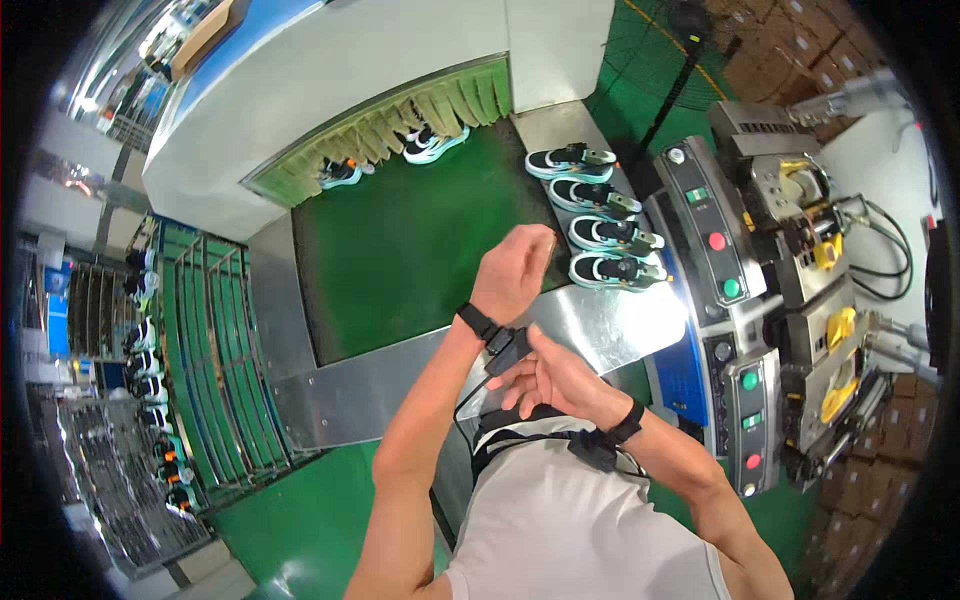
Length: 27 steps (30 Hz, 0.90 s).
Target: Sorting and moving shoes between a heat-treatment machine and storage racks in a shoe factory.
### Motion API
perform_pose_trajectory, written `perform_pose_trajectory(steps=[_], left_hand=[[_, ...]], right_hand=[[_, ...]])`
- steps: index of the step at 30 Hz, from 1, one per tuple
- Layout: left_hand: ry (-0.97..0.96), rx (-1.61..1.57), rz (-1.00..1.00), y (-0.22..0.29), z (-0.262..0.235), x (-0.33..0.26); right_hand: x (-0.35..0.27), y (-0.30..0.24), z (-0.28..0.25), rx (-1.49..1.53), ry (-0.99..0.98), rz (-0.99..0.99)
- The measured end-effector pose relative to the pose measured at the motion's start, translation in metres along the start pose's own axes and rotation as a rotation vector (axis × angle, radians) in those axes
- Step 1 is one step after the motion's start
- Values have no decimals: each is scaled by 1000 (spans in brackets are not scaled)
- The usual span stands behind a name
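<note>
My left hand (pixel 515 268) is curled closed above the green conveyor belt (pixel 400 250); the inside of its fingers is hidden. A black strap circles my left wrist and carries a small black box-shaped device (pixel 508 352) with a thin cable hanging from it. My right hand (pixel 560 380) grips the lower end of this device, thumb on one side and bent fingers on the other. To the right of my left hand, several black-and-white sneakers (pixel 605 235) with pale mint soles stand in a row on the metal ledge. Another black strap is on my right wrist.
More sneakers (pixel 437 146) sit at the fringed curtain (pixel 400 120) of the machine's opening. On the right stands a press machine with button panels (pixel 710 220). A wire rack (pixel 215 350) and a line of shoes (pixel 150 375) are at left. A fan (pixel 660 50) stands far right.
</note>
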State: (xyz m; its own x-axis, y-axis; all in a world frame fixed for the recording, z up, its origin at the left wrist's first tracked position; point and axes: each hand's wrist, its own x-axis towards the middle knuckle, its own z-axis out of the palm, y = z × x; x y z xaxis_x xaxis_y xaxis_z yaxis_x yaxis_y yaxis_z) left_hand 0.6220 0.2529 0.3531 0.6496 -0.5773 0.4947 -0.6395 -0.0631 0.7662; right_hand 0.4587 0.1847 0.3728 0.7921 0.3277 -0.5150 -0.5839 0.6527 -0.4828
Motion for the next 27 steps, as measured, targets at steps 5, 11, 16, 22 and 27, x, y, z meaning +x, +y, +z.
perform_pose_trajectory(steps=[5,11,16,22,27], left_hand=[[323,-732,-706,7,3,-10],[380,-865,-716,-9,13,-26],[-164,-131,-629,-42,-39,-84],[-549,413,-690,-73,-115,-175],[-204,187,-885,-84,-72,-226]], right_hand=[[14,-3,-49,-403,-184,5],[8,-8,-59,-235,-345,93],[23,3,-140,-733,-135,56],[-1,-2,-244,-678,310,107],[-18,33,-336,-722,461,82]])
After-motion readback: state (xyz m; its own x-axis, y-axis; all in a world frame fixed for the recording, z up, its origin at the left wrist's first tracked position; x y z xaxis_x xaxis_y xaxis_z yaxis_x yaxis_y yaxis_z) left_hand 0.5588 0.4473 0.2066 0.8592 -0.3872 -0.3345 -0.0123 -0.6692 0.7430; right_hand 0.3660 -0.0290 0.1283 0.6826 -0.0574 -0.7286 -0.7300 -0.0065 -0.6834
